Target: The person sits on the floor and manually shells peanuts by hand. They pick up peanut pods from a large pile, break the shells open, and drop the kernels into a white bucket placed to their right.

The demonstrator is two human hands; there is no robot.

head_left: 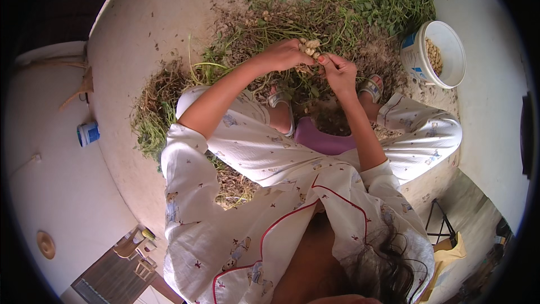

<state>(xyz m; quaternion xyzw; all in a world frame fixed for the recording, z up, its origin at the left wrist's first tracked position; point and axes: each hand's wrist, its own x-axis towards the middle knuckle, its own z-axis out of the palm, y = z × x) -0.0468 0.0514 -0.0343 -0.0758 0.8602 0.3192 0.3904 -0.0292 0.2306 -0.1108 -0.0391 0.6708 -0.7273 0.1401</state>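
A cluster of peanuts in their shells (311,47) is between my two hands, in front of my knees. My left hand (289,55) is closed around the plant end of the cluster, its stems trailing off to the left. The fingertips of my right hand (339,69) pinch a peanut at the cluster's lower right edge. Under and beyond both hands lie uprooted peanut plants (303,21) with green leaves and stems. To the right, a white plastic bucket (453,52) leans with its mouth towards me and holds shelled-on peanuts (433,57).
A purple plastic stool (327,137) shows between my legs. Pulled plants (158,109) are heaped beside my left knee. A white wall (485,105) runs behind the bucket. A smaller blue and white bucket (88,133) stands by the far left wall.
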